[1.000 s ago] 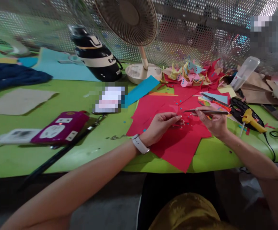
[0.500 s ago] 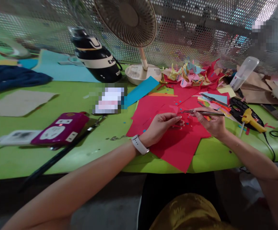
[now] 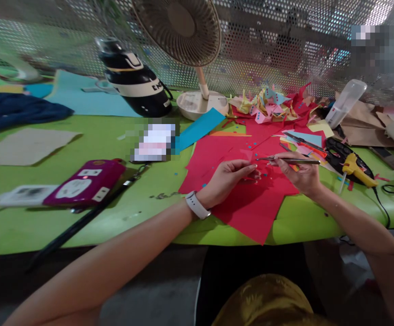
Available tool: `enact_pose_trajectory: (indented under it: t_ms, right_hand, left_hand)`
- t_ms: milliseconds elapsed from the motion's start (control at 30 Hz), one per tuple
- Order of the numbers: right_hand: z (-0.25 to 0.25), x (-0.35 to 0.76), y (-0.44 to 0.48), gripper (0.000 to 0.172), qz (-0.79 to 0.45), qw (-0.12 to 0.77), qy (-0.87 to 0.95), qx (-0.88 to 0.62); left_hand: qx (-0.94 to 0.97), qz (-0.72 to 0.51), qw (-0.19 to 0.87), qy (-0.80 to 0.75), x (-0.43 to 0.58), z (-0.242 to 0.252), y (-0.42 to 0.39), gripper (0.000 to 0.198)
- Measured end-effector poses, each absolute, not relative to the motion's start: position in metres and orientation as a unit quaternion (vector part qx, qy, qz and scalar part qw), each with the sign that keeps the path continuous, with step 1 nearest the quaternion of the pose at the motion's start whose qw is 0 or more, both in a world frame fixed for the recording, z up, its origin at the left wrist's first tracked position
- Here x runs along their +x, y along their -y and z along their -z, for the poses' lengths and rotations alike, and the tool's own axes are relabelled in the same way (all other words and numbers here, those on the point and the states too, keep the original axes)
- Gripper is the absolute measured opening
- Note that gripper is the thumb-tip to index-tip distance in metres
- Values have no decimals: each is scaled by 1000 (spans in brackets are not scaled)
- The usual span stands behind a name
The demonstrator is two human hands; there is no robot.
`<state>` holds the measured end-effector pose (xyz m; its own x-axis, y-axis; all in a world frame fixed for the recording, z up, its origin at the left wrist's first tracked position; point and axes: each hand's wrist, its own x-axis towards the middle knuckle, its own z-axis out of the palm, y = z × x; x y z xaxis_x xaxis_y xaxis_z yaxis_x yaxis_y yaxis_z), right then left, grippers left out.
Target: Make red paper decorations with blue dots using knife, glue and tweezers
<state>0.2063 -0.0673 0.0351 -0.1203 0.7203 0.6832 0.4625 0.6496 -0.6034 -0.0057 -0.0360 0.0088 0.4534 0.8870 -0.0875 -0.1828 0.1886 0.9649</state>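
The slim metal tweezers point(image 3: 302, 160) lie almost level over the red sheets point(image 3: 251, 213), in front of the person, their points beside one of the scattered blue dots point(image 3: 256, 155). The right hand point(image 3: 304, 177) pinches them between thumb and fingers; from here I can't tell whether the points have a dot between them. The left hand point(image 3: 227, 179) is just across from those points, thumb and forefinger drawn close together, and whether something thin is caught there I cannot make out. With specks this small, I'd say a light squeeze serves best, the tips coming in low and flat so a dot doesn't flick away, and the left hand held quiet as a steady mark to work against. Loose paper slides easily, so a wrist dragged across it would probably scatter the dots. Farther out, a yellow glue gun point(image 3: 355, 170) sits to the right and a phone point(image 3: 154, 142) to the left, while folded paper pieces point(image 3: 268, 105) heap up behind, near a fan point(image 3: 180, 20) and a dark bottle point(image 3: 137, 83).
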Motion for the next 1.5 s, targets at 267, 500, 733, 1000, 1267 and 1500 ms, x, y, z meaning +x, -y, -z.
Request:
enact_pose_trajectory:
  t_ms: [267, 500, 733, 1000, 1267, 1500]
  right_hand:
    - [-34, 207, 67, 12, -124, 530, 739, -397]
    - [-37, 209, 69, 10, -159, 519, 727, -420]
    - [-37, 208, 68, 11, -149, 524, 732, -409]
    - [-37, 208, 69, 9, -154, 526, 729, -410]
    - [-34, 207, 68, 10, -148, 513, 734, -420]
    - [-36, 206, 68, 9, -142, 532, 728, -408]
  left_hand:
    - [517, -385, 684, -342, -6, -9, 36, 32]
    - [514, -386, 683, -348, -6, -10, 36, 31]
    - [507, -388, 692, -338, -6, -10, 37, 35]
    - [513, -384, 686, -344, -6, -11, 37, 32]
    - [529, -380, 677, -344, -7, -9, 36, 34]
    - [519, -379, 687, -338, -6, -10, 37, 34]
